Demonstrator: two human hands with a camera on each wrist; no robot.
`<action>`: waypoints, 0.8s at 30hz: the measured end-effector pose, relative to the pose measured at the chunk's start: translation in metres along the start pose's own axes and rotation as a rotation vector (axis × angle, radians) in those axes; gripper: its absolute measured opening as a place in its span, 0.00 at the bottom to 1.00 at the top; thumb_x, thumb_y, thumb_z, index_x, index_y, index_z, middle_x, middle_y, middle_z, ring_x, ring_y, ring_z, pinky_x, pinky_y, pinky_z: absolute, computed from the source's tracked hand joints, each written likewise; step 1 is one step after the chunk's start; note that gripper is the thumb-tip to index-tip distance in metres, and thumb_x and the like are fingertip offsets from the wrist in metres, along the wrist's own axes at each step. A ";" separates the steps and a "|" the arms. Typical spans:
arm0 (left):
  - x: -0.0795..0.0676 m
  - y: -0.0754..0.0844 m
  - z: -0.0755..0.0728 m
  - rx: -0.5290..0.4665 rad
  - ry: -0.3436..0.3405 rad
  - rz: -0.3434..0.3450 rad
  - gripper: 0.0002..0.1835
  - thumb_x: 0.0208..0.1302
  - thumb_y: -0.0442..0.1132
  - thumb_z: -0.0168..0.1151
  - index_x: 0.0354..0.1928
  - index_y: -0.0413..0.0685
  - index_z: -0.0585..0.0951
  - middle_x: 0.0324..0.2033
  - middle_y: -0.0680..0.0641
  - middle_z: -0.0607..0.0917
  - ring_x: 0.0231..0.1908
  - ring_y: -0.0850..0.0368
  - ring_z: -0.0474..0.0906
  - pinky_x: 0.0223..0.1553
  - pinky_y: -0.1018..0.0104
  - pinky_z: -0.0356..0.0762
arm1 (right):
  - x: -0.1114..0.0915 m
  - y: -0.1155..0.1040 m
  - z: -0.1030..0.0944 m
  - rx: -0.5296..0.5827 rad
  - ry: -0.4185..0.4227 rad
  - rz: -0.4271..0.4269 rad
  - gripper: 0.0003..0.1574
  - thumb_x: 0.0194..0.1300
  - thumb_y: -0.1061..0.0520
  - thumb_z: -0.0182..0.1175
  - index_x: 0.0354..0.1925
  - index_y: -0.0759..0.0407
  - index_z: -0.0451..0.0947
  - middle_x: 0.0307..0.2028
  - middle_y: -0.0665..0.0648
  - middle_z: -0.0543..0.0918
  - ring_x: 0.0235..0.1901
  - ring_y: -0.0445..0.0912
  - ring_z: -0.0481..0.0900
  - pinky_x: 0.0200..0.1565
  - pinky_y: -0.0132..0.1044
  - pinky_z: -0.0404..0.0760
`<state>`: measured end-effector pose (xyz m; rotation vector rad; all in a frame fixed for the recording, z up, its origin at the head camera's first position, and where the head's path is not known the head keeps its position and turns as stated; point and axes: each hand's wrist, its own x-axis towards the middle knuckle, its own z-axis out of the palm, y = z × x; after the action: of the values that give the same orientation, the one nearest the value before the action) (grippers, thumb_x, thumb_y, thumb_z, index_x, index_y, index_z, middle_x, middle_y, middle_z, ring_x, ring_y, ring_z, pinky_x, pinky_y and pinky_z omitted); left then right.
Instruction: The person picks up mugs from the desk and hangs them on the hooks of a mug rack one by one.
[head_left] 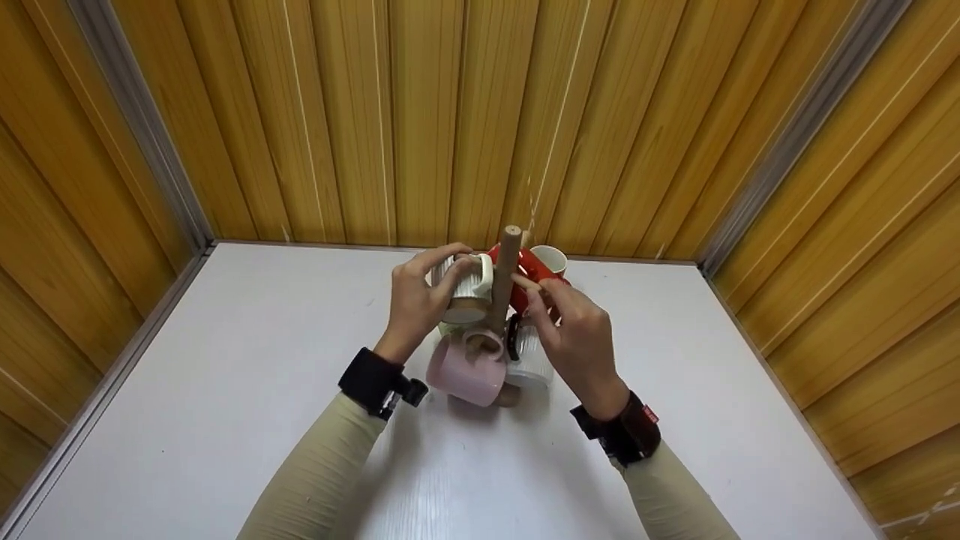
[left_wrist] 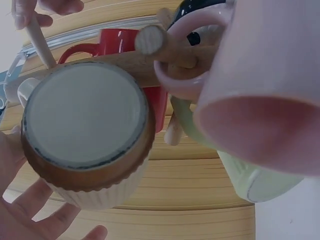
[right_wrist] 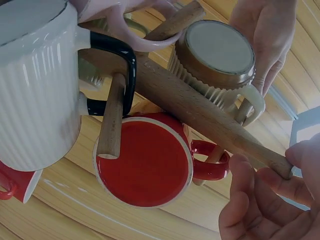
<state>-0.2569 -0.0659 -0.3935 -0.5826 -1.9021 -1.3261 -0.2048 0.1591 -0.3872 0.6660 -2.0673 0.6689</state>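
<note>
My left hand (head_left: 416,296) grips a ribbed white mug (left_wrist: 85,120) with a brown band at its base, bottom turned outward. Its handle loops over a peg near the top of a wooden mug tree, whose post (head_left: 508,281) leans a little. Opposite, the fingers of my right hand (head_left: 581,337) pinch a bare wooden peg (left_wrist: 39,42) on the tree. Below hang a pink mug (head_left: 469,371) and a ribbed white mug with a black handle (right_wrist: 40,100). Behind the post is a red mug (right_wrist: 142,165), its handle round a peg.
A light green mug (left_wrist: 255,175) hangs low, mostly behind the pink one. At the back, a cup with a pale inside (head_left: 551,259) shows beside the red mug. The white table (head_left: 300,315) meets wood-panelled walls (head_left: 420,120) close behind the tree.
</note>
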 end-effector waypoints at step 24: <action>-0.008 -0.004 -0.009 -0.008 0.022 -0.036 0.12 0.69 0.44 0.68 0.49 0.48 0.89 0.44 0.52 0.91 0.51 0.58 0.86 0.57 0.59 0.79 | -0.004 -0.007 0.011 0.036 0.063 -0.033 0.06 0.70 0.60 0.66 0.42 0.63 0.82 0.25 0.54 0.80 0.21 0.47 0.77 0.22 0.37 0.77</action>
<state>-0.2513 -0.0755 -0.4003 -0.5382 -1.8984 -1.3577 -0.2041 0.1475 -0.3945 0.6900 -1.9867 0.7009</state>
